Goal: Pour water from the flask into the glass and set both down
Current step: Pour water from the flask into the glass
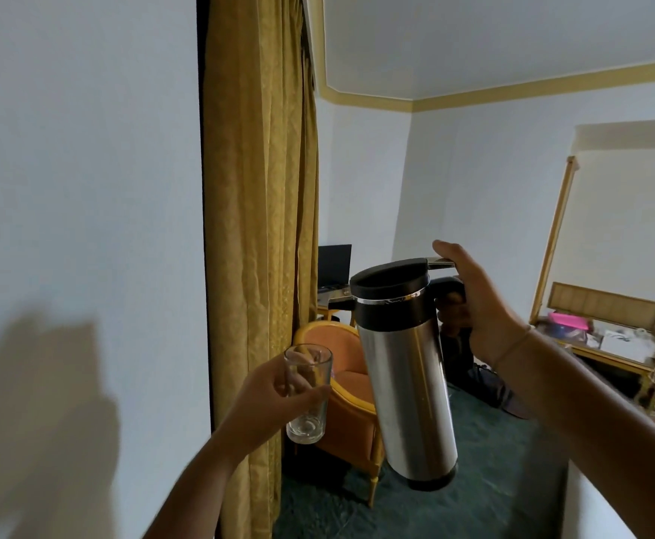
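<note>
A tall steel flask (411, 387) with a black lid and black handle hangs in the air at centre, tilted slightly left. My right hand (477, 305) grips its handle, thumb resting on the metal lever at the top. To its left, a clear drinking glass (308, 398) is held upright in my left hand (275, 398), fingers wrapped around its side. The glass looks empty. Its rim sits lower than the flask's spout and a short gap apart from the flask body. No water is flowing.
A gold curtain (259, 227) hangs along the white wall on the left. Behind the glass stands an orange armchair (341, 383) on green carpet. A laptop (333, 266) sits on a desk farther back. A cluttered wooden dresser (609, 344) is at right.
</note>
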The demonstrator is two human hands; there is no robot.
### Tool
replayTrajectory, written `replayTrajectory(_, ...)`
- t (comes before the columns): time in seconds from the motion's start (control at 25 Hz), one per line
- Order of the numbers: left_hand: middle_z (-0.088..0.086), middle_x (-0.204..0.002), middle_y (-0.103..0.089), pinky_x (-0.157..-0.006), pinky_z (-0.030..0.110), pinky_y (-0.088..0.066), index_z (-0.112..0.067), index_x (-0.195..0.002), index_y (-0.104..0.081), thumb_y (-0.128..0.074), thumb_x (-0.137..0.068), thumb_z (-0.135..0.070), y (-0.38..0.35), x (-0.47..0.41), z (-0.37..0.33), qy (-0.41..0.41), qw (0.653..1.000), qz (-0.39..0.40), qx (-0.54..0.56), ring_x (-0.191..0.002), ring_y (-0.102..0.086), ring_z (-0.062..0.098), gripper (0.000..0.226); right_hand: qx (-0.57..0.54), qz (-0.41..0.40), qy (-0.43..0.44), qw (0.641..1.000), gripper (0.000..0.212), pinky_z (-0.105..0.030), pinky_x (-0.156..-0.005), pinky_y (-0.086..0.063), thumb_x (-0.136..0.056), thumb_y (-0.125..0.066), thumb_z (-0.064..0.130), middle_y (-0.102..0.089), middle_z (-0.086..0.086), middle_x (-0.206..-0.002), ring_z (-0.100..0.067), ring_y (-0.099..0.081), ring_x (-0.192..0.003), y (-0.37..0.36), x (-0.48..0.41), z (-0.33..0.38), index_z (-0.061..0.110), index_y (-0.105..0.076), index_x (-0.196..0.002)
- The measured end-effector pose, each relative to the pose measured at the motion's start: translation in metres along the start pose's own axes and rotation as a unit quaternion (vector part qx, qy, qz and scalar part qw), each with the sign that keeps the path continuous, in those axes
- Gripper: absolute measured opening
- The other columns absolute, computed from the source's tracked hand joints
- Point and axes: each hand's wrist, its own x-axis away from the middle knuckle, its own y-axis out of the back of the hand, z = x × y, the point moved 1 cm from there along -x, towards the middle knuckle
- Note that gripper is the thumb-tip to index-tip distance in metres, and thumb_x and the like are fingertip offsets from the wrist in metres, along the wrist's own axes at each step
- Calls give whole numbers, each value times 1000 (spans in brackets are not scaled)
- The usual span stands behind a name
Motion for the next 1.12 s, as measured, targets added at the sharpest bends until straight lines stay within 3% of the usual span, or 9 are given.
replayTrajectory(0.28, -2, -98, -88, -71, 23, -69, -38, -115, -70, -88, -72, -69, 3, -9, -13, -21, 999, 27, -1, -86, -88, 14, 57, 118, 56, 11, 991, 65, -26, -42, -24, -86, -69, 64, -33, 4, -52, -12, -25, -41, -10, -4, 25, 25, -50, -38)
replayTrajectory(0.4, 3, -97, -88, -72, 25, -69, -34, -116, -70, -93, -73, -62, 5, -15, -15, -19, 999, 39, 7, -86, -88, 17, 56, 155, 60, 11, 986, 60, -27, -45, -20, -80, -71, 65, -32, 3, -53, -13, -23, -44, -13, -10, 36, 25, -42, -47)
replayTrajectory(0.56, 6, -95, -88, -79, 35, -71, -33, -117, -71, -90, -59, -82, 3, -19, -19, -13, 999, 47, 9, -85, -88, 22, 79, 201, 92, 9, 975, 58, -25, -45, -21, -72, -73, 67, -33, 4, -51, -12, -23, -42, -16, -19, 52, 25, -40, -48)
replayTrajectory(0.8, 10, -95, -87, -85, 60, -70, -33, -114, -72, -86, -58, -88, 10, -24, -26, -29, 998, 49, -10, -91, -84, 43, 79, 270, 134, -8, 953, 62, -20, -40, -27, -86, -71, 61, -36, 7, -47, -10, -24, -39, -25, -33, 63, 26, -49, -40)
replayTrajectory(0.96, 12, -96, -87, -87, 63, -69, -32, -112, -74, -86, -56, -89, 13, -21, -30, -18, 999, 46, -13, -94, -84, 44, 81, 317, 148, -19, 937, 64, -20, -39, -29, -88, -72, 61, -36, 7, -45, -10, -26, -37, -33, -37, 70, 26, -49, -39)
replayTrajectory(1.12, 7, -98, -88, -89, 56, -71, -35, -113, -74, -87, -57, -87, 12, -17, -30, -12, 998, 58, -14, -92, -87, 31, 78, 345, 155, -10, 926, 62, -20, -41, -30, -88, -72, 59, -35, 6, -45, -10, -26, -37, -38, -38, 79, 27, -45, -42)
